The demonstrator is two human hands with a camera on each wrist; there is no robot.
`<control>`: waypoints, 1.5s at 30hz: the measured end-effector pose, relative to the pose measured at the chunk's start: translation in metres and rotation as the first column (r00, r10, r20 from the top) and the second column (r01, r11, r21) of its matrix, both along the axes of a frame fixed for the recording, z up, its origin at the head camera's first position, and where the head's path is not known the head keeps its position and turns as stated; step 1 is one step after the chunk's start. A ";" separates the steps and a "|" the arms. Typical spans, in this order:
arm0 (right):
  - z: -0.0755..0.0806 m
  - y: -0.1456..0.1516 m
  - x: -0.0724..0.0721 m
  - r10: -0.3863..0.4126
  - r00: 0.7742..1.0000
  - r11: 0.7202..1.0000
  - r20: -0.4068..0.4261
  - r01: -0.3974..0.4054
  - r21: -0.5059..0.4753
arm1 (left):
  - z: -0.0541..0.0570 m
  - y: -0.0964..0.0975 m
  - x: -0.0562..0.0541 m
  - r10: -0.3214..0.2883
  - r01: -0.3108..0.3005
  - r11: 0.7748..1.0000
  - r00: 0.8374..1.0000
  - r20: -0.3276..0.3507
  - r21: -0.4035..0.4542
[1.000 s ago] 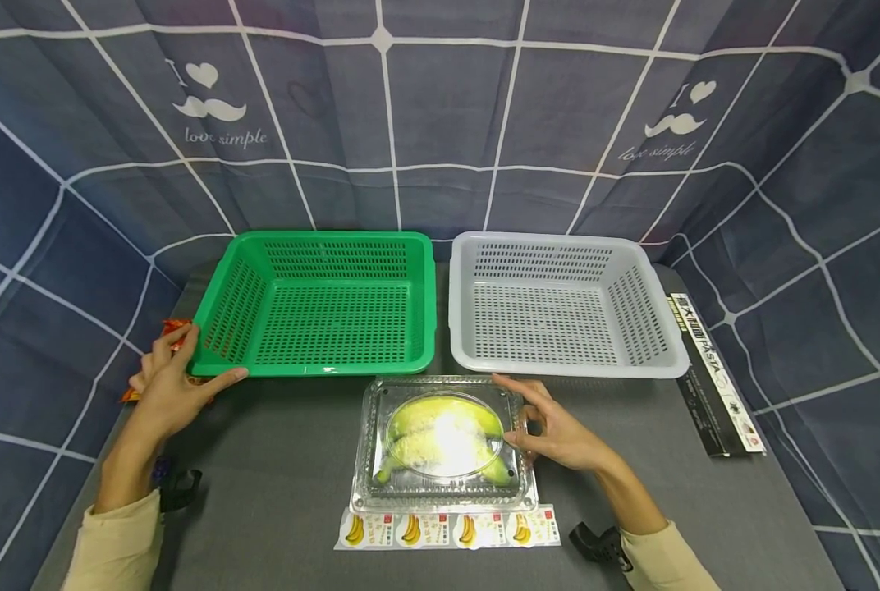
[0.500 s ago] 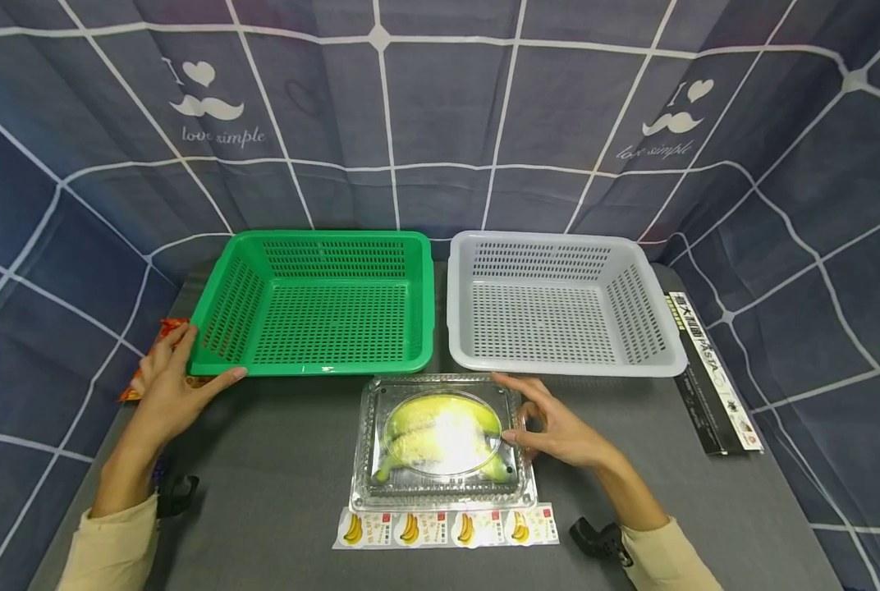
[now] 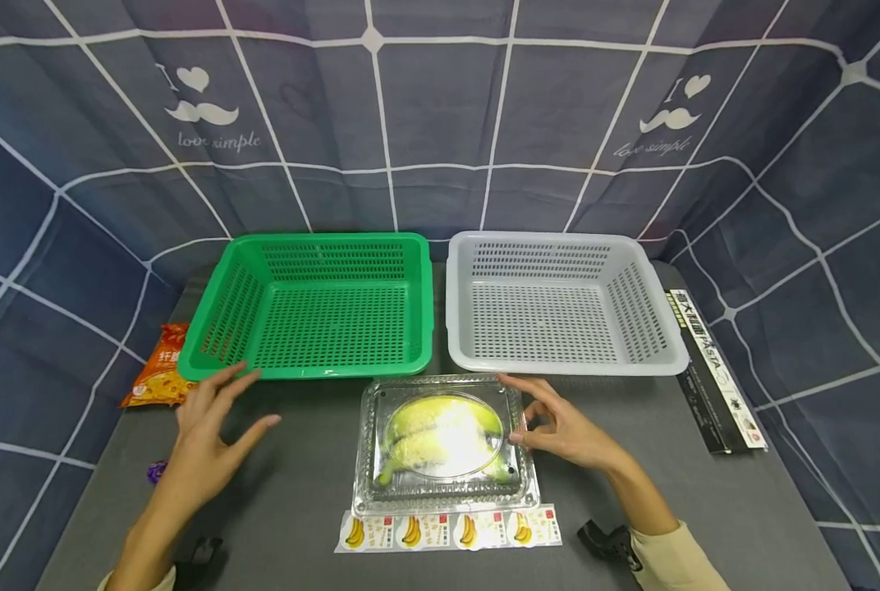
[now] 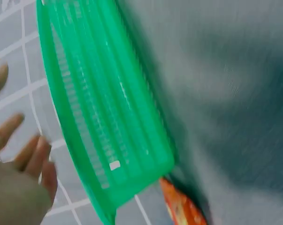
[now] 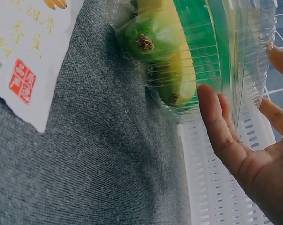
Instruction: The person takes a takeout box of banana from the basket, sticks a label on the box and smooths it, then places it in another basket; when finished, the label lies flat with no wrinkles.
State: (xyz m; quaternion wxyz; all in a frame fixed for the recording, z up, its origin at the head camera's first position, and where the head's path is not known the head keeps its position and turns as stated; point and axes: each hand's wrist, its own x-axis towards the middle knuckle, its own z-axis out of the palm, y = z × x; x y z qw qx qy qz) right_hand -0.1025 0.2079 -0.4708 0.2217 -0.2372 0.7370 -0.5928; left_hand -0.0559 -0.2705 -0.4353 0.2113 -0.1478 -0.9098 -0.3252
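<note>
A clear plastic clamshell box (image 3: 447, 499) with yellow-green bananas (image 3: 410, 451) inside lies at the front middle, its lid down. My right hand (image 3: 569, 431) is at the box's right edge, thumb and fingertips right at the rim, fingers loosely bent. The right wrist view shows those fingers (image 5: 216, 126) beside the ribbed side wall and banana ends. My left hand (image 3: 207, 443) hovers over the table in front of the green basket (image 3: 336, 316), fingers spread, holding nothing. A strip of banana stickers (image 3: 440, 532) lies along the box's front edge.
A white basket (image 3: 543, 324) stands right of the green one, against the checked curtain. An orange snack bag (image 3: 158, 373) leans by the green basket's left end. A black and white pasta box (image 3: 719, 373) lies at far right. A small purple item (image 3: 157, 471) sits left.
My left hand has left the snack bag and green basket's corner, moving right and toward me, which uncovers the bag. The right hand stays at the clamshell box with barely any shift.
</note>
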 end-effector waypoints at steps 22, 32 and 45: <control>-0.001 0.003 0.002 -0.020 0.999 1.000 -0.025 0.020 -0.015 | -0.060 0.066 0.067 -0.506 0.520 0.840 0.654 0.562 0.152; -0.002 0.003 0.003 -0.014 1.000 0.999 0.011 0.014 -0.044 | -0.067 0.071 0.063 -0.513 0.569 0.821 0.707 0.486 0.040; -0.004 0.001 0.003 -0.013 1.000 0.999 -0.003 0.013 -0.046 | -0.072 0.081 0.061 -0.514 0.554 0.832 0.794 0.326 -0.036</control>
